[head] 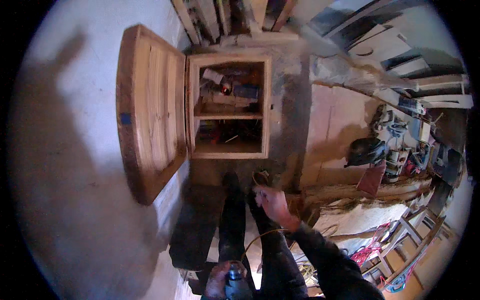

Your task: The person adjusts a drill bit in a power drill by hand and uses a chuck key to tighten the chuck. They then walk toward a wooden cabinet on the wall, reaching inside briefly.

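Observation:
My left hand [219,279], low in the picture, is closed around a dark cylindrical tool [237,281] with a metallic-looking front end; its kind is not clear. A thin yellowish cord [262,235] curves from beside that tool towards my right wrist. My right hand [273,204] reaches forward over my right leg, its fingers bent near a small blurred thing by my foot; whether it grips anything cannot be told. Beyond my feet a wooden cabinet [229,155] stands with its panelled wooden door [159,108] swung out to the left. Blurred items lie on its two levels.
A pale wall [82,123] runs along the left. Wooden boards [210,22] stand behind the cabinet. At right, a workbench [333,123] bears tools and a black bag-like thing [365,150]. Pink cord [369,253] and a wooden frame [408,240] are at lower right.

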{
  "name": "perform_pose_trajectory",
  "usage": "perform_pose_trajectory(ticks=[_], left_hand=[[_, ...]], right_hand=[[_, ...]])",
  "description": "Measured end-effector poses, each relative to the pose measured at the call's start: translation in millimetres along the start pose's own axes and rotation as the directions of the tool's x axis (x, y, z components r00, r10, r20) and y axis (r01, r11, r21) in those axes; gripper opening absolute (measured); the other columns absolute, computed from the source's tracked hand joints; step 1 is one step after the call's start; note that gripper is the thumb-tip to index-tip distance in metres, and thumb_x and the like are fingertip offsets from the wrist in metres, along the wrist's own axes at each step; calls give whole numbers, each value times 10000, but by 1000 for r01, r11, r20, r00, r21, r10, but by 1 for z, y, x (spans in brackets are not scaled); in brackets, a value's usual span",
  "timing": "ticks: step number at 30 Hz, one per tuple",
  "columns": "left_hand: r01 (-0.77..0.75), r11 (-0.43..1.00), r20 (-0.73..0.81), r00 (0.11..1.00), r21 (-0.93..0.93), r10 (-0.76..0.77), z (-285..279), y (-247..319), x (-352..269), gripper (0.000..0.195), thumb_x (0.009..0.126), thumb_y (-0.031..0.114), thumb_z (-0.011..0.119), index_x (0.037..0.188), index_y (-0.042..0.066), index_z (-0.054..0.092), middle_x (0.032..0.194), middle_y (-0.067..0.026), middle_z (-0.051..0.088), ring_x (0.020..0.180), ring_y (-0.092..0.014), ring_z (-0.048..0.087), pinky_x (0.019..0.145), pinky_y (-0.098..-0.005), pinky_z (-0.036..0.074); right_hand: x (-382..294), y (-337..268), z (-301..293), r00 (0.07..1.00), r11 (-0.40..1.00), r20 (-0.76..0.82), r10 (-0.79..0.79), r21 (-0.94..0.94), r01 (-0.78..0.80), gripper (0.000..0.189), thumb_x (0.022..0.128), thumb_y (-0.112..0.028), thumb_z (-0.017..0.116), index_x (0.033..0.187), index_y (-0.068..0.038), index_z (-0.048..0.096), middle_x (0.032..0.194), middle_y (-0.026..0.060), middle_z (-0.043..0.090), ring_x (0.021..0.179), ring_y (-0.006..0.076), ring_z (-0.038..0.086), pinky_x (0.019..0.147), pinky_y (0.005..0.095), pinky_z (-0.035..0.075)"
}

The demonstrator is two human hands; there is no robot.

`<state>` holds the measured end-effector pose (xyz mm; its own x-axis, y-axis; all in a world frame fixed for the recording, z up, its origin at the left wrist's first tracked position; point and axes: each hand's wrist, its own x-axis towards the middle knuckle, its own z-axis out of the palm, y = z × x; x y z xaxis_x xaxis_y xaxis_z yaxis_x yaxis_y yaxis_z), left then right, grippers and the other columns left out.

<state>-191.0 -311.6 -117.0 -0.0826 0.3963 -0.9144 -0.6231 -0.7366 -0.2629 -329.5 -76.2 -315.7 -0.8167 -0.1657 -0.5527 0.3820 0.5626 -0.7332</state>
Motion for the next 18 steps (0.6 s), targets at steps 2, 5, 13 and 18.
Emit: perform_pose_trajectory(ticks=[2,5,13,18], left_hand=[[6,999,128,992,-46,0,20,11,-8,507,982,464,650,1145,-16,673,988,-151,715,856,-226,686,834,-347,553],[-43,996,322,944,-80,67,61,11,-39,558,990,527,613,1149,-8,645,980,-164,680,863,-245,665,782,-373,562],[-108,962,513,858,252,-38,124,-28,-109,576,998,530,596,1168,-20,625,949,-150,662,908,-245,659,792,-379,570],[-35,945,615,767,325,-183,151,-60,-136,530,1032,515,536,1138,4,623,940,-131,651,846,-245,638,773,-391,572]], right_hand=[[-62,-24,-27,990,990,23,140,-14,-139,211,956,-124,635,1102,-14,741,868,175,746,800,326,738,729,383,575],[-145,-61,-54,940,961,212,267,10,-276,240,978,-208,647,1076,-14,748,924,163,756,841,281,745,743,373,574],[-279,-178,-89,985,969,66,156,185,-166,314,993,-267,680,1210,-42,701,1033,143,757,945,256,738,832,378,572],[-351,-228,-111,949,915,-171,263,356,-190,323,1013,-317,665,1241,-89,675,867,96,751,709,168,728,643,333,574]])
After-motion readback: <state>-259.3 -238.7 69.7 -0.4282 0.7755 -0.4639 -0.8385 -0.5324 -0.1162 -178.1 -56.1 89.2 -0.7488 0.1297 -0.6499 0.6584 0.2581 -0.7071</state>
